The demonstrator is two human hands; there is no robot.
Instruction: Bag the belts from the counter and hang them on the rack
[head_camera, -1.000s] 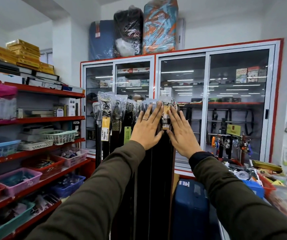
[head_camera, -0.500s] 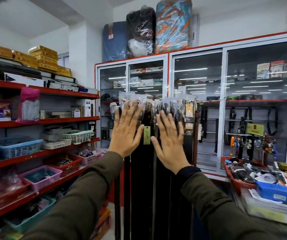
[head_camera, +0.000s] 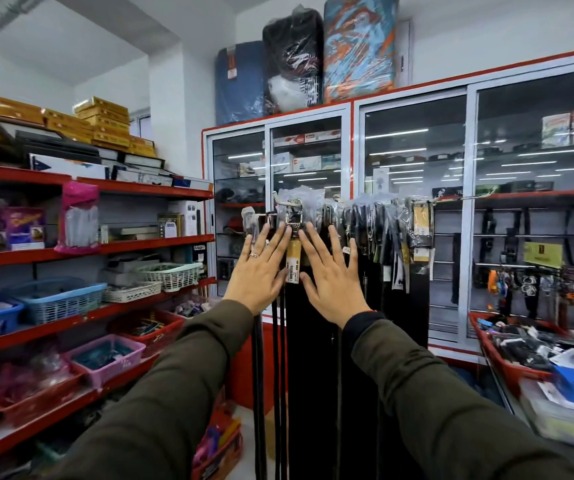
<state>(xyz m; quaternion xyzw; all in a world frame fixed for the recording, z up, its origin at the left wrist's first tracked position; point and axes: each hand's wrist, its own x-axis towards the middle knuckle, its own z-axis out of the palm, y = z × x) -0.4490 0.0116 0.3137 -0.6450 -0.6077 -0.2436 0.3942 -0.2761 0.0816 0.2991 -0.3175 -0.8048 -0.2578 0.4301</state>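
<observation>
now both hands, left hand (head_camera: 258,275) and right hand (head_camera: 334,285), have slid leftward along the hung belts (head_camera: 313,341), fingers (head_camera: 315,237) spread flat, holding nothing, likely just tidying.

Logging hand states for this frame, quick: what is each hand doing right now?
Left hand: open, fingers spread flat against the hanging belts, holding nothing.
Right hand: open, fingers spread flat against the belts, holding nothing.
</observation>
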